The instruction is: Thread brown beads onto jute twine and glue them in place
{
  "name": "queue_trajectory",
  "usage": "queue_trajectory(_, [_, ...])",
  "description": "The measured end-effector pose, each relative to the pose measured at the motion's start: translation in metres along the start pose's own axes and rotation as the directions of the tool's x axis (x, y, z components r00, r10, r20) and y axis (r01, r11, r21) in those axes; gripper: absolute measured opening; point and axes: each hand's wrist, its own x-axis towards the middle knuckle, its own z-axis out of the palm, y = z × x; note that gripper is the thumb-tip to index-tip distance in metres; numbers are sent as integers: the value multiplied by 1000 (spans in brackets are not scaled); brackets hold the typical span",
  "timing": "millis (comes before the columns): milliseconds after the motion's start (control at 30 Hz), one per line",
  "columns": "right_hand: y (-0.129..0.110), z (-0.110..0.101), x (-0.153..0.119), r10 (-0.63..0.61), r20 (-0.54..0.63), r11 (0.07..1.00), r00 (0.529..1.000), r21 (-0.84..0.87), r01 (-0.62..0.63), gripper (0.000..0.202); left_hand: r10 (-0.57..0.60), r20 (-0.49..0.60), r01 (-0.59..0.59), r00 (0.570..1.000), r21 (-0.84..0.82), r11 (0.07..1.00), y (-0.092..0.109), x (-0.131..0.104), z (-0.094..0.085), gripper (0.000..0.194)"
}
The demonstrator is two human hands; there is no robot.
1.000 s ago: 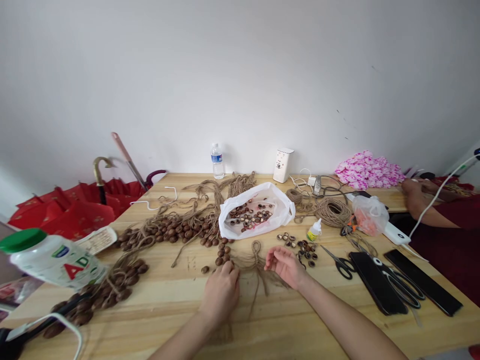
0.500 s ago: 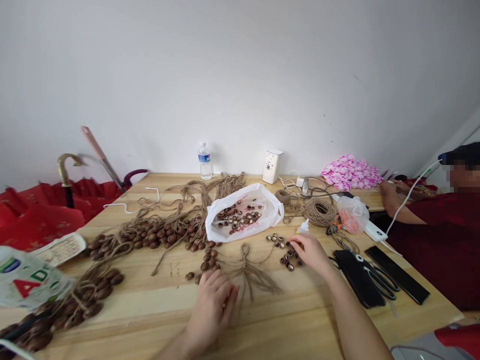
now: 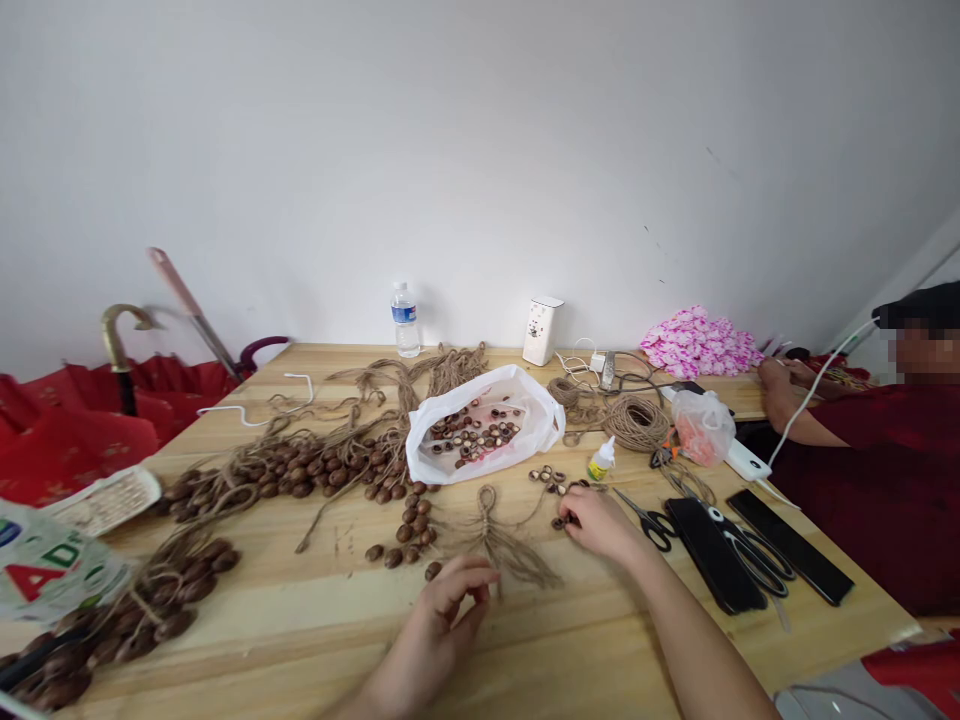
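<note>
My left hand (image 3: 448, 612) hovers over the near middle of the table, its fingers curved and apart with nothing between them. Just beyond it lies a knotted twine bundle (image 3: 491, 535) with a loop at its top and splayed strands. My right hand (image 3: 602, 522) reaches down onto a small group of halved nut shells (image 3: 553, 478); its fingertips are bent over a dark shell, and the grip is too small to make out. Whole brown nuts (image 3: 411, 525) lie left of the twine. Behind stands an open white plastic bag (image 3: 487, 465) with cut shells inside.
Nuts tied on twine (image 3: 300, 470) spread across the left. On the right are a glue bottle (image 3: 601, 459), scissors (image 3: 750, 555), black phones (image 3: 716, 555) and a twine coil (image 3: 636, 422). Another person's arm (image 3: 799, 415) rests at the far right.
My left hand has opened and moved slightly right, uncovering a nut. My right hand has shifted left and down over the shells, and the glue bottle and small scissors now show fully.
</note>
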Motion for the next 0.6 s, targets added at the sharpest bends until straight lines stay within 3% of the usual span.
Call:
queue_trajectory(67, [-6, -2, 1, -2, -48, 1000, 999, -11, 1, 13, -92, -32, 82, 995, -230, 970, -3, 0, 1, 18])
queue_trajectory(133, [-19, -5, -1, -47, -178, 999, 983, 0, 48, 10, -190, -36, 158, 981, -413, 897, -4, 1, 1, 25])
queue_trajectory(200, [-39, -8, -7, -171, -368, 978, 914, 48, 203, 13, -275, -32, 221, 961, -507, 833, -1, 2, -1, 29])
queue_trajectory(267, [-63, -9, -16, -319, -469, 903, 824, 113, 415, 10, -322, -37, 250, 946, -551, 796, 5, 4, -2, 32])
queue_trajectory(367, [-92, -9, -28, -463, -495, 821, 735, 73, 566, 10, -364, -71, 257, 929, -584, 770, 10, 5, -2, 35])
queue_trajectory(600, [-106, 0, -29, -527, -462, 805, 713, -1, 594, 12, -306, -164, 204, 938, -452, 868, 7, 3, 1, 31])
